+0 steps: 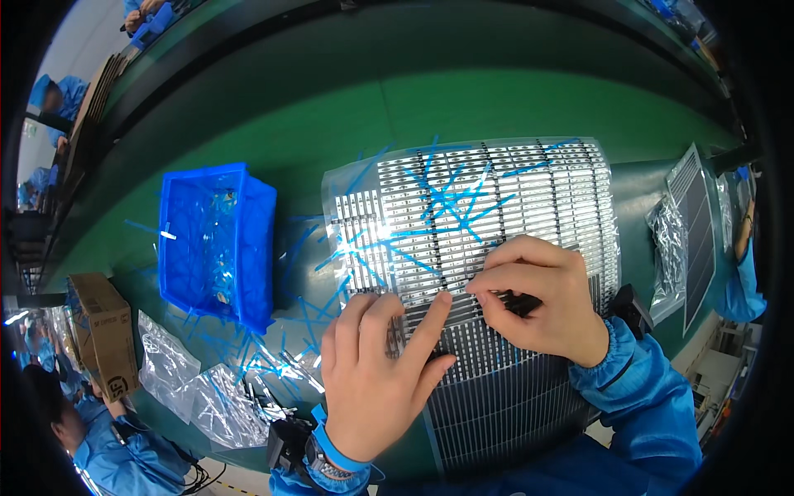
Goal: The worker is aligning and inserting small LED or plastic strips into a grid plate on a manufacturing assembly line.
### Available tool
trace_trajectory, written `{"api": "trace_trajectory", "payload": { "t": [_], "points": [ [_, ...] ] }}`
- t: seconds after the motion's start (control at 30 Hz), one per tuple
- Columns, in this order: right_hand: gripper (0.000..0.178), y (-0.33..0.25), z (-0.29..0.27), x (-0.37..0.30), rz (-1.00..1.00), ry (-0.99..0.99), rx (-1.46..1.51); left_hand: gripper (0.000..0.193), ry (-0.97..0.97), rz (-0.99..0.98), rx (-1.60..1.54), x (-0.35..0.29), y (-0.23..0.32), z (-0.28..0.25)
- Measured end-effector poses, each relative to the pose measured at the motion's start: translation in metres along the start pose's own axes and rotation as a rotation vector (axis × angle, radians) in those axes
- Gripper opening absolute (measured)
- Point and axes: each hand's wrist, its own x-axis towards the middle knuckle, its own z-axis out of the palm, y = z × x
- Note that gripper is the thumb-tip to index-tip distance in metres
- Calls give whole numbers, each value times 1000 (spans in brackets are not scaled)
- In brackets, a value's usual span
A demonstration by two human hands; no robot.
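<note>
A large sheet lies on the green table before me, covered with rows of narrow silver strips with small dark marks. Its near part is dark and finely lined. My left hand rests on the sheet with its fingers spread and the index finger pointing to the middle. Beside that fingertip, my right hand has thumb and index finger pinched together at the strips. Whatever is between them is too small to make out. Thin blue strips lie scattered over the sheet's far part.
A blue plastic bin with small pieces in it stands left of the sheet. More blue strips and clear plastic bags lie nearer me. A cardboard box is at far left, a bagged dark panel at right. Co-workers in blue sit around.
</note>
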Motion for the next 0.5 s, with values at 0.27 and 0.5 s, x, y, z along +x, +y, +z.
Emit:
{"api": "trace_trajectory", "payload": {
  "t": [0.27,0.5],
  "points": [
    [20,1,1,0,-15,-11,-8,61,15,10,1,0,-1,0],
    [25,-1,6,2,-62,-5,16,62,33,-6,4,-4,-3,-4]
  ]
}}
